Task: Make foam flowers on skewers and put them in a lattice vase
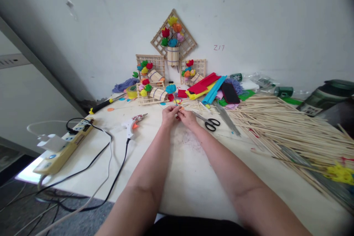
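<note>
On the pale tabletop [190,188], a broad pile of sticks [279,118] spreads at 3 o'clock from the hands. A power strip [76,138] lies at 8 o'clock, and a diamond lattice [189,46] bearing a flower basket [173,56] stands at 12. Red paper [203,84] lies at 1 o'clock, the glue gun [129,127] at 9, black-handled scissors [209,122] at 3, near the right hand, and a phone [230,93] at 2. The left hand [170,114] is narrow, seemingly pinching the stem of a blue flower [170,89] at 12 o'clock from it. The right hand [187,117] meets its fingertips; I cannot tell its grip. A tiny orange scrap [181,108] shows between them.
</note>
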### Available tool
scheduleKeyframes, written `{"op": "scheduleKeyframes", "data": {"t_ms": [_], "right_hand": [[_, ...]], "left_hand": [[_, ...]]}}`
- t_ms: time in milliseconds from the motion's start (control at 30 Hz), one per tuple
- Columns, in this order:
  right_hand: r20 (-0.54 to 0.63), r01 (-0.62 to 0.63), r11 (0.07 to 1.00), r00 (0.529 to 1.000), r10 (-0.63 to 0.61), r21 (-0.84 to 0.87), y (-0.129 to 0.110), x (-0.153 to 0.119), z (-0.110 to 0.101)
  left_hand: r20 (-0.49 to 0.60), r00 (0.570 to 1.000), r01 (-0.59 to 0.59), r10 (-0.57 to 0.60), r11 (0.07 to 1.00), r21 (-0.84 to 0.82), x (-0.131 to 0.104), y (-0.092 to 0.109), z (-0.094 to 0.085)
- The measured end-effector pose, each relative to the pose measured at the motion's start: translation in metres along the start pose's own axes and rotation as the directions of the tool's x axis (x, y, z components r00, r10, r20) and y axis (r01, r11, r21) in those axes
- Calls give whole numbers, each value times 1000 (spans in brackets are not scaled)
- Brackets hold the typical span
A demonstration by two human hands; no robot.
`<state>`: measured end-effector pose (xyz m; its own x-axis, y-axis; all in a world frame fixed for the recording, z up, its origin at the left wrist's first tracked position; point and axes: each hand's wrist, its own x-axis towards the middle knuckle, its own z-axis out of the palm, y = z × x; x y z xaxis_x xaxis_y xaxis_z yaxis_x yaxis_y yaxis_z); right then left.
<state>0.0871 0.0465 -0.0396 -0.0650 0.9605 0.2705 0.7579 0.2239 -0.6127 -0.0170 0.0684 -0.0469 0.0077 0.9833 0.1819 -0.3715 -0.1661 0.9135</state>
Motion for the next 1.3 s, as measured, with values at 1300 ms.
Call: {"op": "scheduleKeyframes", "data": {"t_ms": [1300], "right_hand": [[-26,-27,1000,999,26,-1,4,2,1]], "left_hand": [[10,998,60,-60,998,30,-1,2,1]]}}
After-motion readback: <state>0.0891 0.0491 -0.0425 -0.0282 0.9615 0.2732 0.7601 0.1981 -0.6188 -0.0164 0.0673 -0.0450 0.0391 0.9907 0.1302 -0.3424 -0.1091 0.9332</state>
